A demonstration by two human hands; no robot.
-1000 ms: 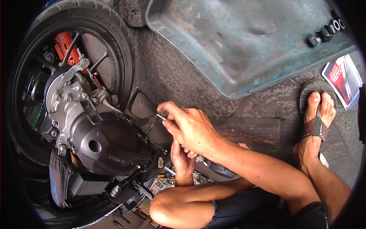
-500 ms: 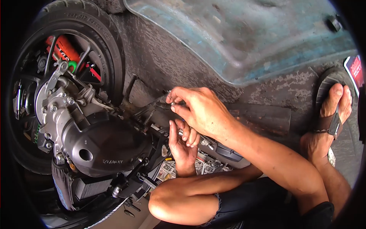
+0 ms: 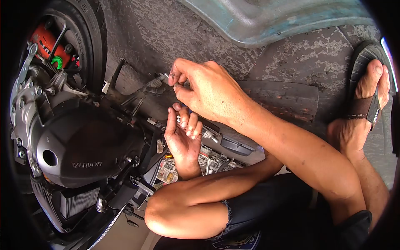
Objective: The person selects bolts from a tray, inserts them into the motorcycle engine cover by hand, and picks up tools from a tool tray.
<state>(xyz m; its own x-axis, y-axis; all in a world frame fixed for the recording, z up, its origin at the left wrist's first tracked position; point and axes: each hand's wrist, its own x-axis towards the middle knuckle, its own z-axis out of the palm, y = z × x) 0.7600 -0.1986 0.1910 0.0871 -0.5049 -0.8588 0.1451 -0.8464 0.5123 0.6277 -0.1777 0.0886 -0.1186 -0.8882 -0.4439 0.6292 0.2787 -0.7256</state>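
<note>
My right hand (image 3: 208,89) is raised with its back towards me, thumb and fingertips pinched at a small, thin metal piece (image 3: 166,76). What kind of piece it is cannot be made out. Just below, my left hand (image 3: 183,139) is turned palm up, its fingers curled over small shiny metal parts (image 3: 179,119). Both hands are beside a scooter's black engine cover (image 3: 89,143) marked HONDA. A thin spring (image 3: 137,106) and the stand (image 3: 114,77) are close to the right hand's fingertips, further left.
The scooter's rear wheel (image 3: 98,46) stands at upper left, a red object (image 3: 48,41) behind it. A worn bluish panel (image 3: 283,25) lies at the top. Printed paper (image 3: 168,171) lies under the left wrist. My bent knee (image 3: 166,216) and sandalled foot (image 3: 360,104) frame the work.
The view has shifted, so the scooter, panel and hands appear further left and higher. Both hands keep nearly the same pose, the right one still pinching above the left.
</note>
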